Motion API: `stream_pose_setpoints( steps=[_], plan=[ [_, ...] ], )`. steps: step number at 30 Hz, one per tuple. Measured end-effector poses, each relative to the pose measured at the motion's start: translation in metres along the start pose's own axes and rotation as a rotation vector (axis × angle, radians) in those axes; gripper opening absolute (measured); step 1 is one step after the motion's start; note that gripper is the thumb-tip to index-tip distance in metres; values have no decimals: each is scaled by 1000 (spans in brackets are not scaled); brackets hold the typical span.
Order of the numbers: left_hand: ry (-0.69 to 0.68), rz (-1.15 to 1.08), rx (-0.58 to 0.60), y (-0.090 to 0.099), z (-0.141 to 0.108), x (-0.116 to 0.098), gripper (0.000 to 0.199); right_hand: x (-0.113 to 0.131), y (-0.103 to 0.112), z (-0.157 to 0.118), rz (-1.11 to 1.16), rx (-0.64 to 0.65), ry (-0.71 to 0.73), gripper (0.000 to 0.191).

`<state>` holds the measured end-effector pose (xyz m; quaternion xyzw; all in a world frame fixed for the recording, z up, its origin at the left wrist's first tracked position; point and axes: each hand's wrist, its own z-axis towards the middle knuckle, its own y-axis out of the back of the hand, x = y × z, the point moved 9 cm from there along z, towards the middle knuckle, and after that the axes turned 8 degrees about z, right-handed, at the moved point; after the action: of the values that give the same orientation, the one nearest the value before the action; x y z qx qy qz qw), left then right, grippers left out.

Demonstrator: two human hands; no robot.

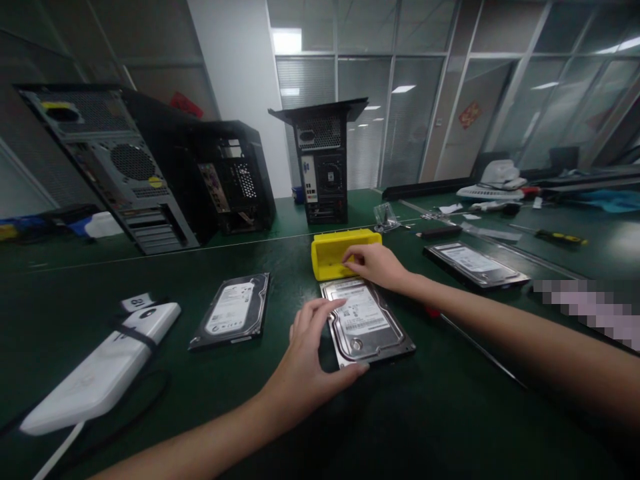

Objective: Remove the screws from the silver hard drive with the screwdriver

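Note:
A silver hard drive (367,320) with a white label lies on the green table, its far end against a yellow plastic tray (320,263). My left hand (313,347) is at its left side, thumb by the near edge and fingers apart over the label; it is open, not wrapped around the drive. Inside the tray, my right hand (373,263) has thumb and forefinger pinched close together. Whatever they hold, if anything, is too small to make out. A tiny dark speck shows on the tray's floor.
Other hard drives lie left (233,310) and right (477,263). A white power strip (105,367) is near left. Computer cases (145,167) stand behind, one (325,167) beyond the tray. A long screwdriver shaft (483,350) lies under my right forearm; a yellow-black screwdriver (560,237) is farther right.

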<state>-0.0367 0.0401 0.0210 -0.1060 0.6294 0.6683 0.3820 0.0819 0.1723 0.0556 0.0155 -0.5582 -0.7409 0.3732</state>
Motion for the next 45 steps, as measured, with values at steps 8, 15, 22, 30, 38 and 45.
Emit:
stream_pose_setpoints(
  steps=[8, 15, 22, 30, 38, 45],
  plan=[
    [-7, -4, -7, 1, 0, -2, 69, -40, 20, -24, 279, 146, -87, 22],
    [-11, 0, -6, 0, 0, -1, 67, -37, 6, -18, 358, 202, -111, 23],
    [1, 8, 4, -1, 0, 0, 66, -40, -3, -16, 457, 320, -179, 22],
    [-5, 7, 6, -1, 0, 0, 66, -33, -1, -21, 504, 367, -176, 22],
    [-1, -1, -2, 0, 1, -1, 66, -37, 1, -23, 521, 414, -174, 28],
    [-7, 1, -1, 0, 0, 0, 66, -40, -2, -22, 542, 434, -170, 25]
  ],
)
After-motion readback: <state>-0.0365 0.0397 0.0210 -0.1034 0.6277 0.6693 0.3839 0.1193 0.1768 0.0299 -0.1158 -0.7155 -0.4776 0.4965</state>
